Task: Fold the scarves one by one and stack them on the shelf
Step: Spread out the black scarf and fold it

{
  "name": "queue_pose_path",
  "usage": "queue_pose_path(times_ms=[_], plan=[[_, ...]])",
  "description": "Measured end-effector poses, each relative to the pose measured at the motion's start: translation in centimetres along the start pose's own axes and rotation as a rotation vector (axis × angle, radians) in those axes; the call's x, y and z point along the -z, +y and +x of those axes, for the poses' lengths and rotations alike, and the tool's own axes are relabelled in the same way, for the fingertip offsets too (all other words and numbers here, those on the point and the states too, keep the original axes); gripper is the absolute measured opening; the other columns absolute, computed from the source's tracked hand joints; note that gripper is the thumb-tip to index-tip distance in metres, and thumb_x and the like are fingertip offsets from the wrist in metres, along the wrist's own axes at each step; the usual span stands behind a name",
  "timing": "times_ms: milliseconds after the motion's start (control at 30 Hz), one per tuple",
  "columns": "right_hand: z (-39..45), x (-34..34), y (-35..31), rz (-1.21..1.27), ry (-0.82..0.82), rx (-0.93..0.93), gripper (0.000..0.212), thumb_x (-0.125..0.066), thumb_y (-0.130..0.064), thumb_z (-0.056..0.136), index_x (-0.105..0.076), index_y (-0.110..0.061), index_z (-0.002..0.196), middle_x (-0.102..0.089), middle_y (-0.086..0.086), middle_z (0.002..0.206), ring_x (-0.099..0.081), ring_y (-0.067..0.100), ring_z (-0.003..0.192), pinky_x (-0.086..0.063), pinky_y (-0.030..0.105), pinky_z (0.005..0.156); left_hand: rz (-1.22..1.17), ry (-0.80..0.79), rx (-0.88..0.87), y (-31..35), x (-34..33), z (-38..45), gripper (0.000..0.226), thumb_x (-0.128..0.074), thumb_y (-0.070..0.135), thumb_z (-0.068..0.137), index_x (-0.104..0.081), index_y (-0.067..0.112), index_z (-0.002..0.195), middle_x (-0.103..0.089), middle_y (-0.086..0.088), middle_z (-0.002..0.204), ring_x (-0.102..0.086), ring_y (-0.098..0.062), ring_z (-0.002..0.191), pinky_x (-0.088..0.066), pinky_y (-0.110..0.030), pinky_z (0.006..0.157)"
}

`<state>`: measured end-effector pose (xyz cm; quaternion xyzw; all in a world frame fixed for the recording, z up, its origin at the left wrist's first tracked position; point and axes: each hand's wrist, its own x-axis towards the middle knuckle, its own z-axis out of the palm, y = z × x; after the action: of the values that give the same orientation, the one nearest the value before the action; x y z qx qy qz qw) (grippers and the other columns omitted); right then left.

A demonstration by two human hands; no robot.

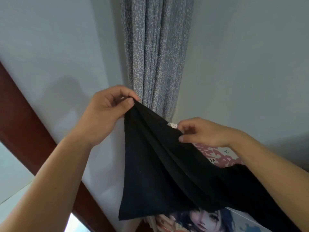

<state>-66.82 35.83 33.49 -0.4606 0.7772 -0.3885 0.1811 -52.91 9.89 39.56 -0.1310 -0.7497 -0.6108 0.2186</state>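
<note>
A plain black fabric scarf (160, 164) was held up in the air before a pale grey-blue painted wall (242, 64); its upper edge was stretched between the two hands, and the rest hung down in slanting folds to a pointed lower corner at the bottom of the view. The left hand (107, 114) was raised higher, its thumb and curled fingers pinched on the scarf's top corner; the right hand (205, 133) was held lower and to the right, its thumb and fingertips pinched on the same edge, close beside a small pale patterned tag or scrap (173, 125) whose nature could not be told. Behind the hands a grey speckled pleated curtain (155, 52) was seen hanging down the middle of the wall; a dark reddish-brown wooden beam or frame (21, 124) was seen running diagonally along the left side, with a pale surface beyond it. Below the scarf a printed cloth with a drawn face and dark blue hair (205, 220) was partly covered by the black fabric; a pink and white patterned cloth (222, 156) was visible under the right wrist. The surface beneath these cloths could not be made out.
</note>
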Motion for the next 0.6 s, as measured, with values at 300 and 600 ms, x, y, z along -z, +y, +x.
queue_pose_path(times_ms=[300, 600], plan=[[-5.7, -2.5, 7.4, -0.975, 0.434, 0.276, 0.027, -0.049, -0.006, 0.089, -0.054, -0.023, 0.108, -0.050, 0.003, 0.116, -0.055, 0.027, 0.059, -0.051, 0.035, 0.051, -0.006, 0.284, -0.005, 0.1, -0.5, 2.5, 0.028, -0.056, -0.001, 0.098, -0.070, 0.019, 0.086, -0.062, 0.001, 0.077, -0.055, -0.015, 0.074, -0.045, -0.028, 0.069], [-4.6, -5.3, 5.4, -0.471, 0.227, -0.070, 0.072, -0.039, -0.083, 0.083, -0.044, -0.036, 0.137, -0.049, -0.012, 0.139, -0.051, 0.008, 0.125, -0.043, 0.032, 0.104, 0.029, 0.240, -0.050, 1.8, -0.6, 5.7, 0.017, -0.062, 0.014, 0.087, -0.074, 0.025, 0.081, -0.061, -0.004, 0.078, -0.050, -0.024, 0.077, -0.039, -0.038, 0.072]])
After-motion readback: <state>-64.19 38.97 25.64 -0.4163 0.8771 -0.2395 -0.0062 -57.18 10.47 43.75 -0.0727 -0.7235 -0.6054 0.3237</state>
